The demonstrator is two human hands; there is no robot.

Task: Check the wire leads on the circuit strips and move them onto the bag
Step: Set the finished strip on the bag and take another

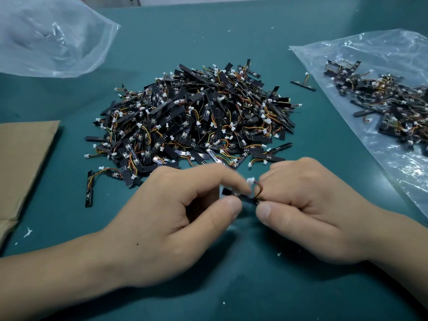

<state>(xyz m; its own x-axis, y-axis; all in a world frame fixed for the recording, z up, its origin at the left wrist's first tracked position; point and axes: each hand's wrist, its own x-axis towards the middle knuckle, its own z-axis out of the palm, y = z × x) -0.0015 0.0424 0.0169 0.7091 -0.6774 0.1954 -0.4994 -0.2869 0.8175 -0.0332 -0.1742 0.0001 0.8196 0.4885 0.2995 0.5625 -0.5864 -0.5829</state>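
Grip is narrow on both sides: the left hand (176, 218) pinches one end of a black circuit strip (246, 199) between thumb and forefinger, and the right hand (308, 212) pinches the other end, its remaining fingers curled. The strip is held low over the bench (231, 286), at 6 o'clock from the pile (194, 121) of unsorted strips. Its wire lead (258, 189) loops up between the hands to a white connector (250, 181). The piece looks very light: the board thin but stiff, the lead soft and probably weakest where it joins the board. It is best held by the board's edges, never tugged by the connector. The bag (405, 172) lies at 2 o'clock from the hands, bearing a smaller heap (382, 107) of strips. A second bag (46, 38) sits at 10 o'clock, cardboard (23, 163) at 9 o'clock.
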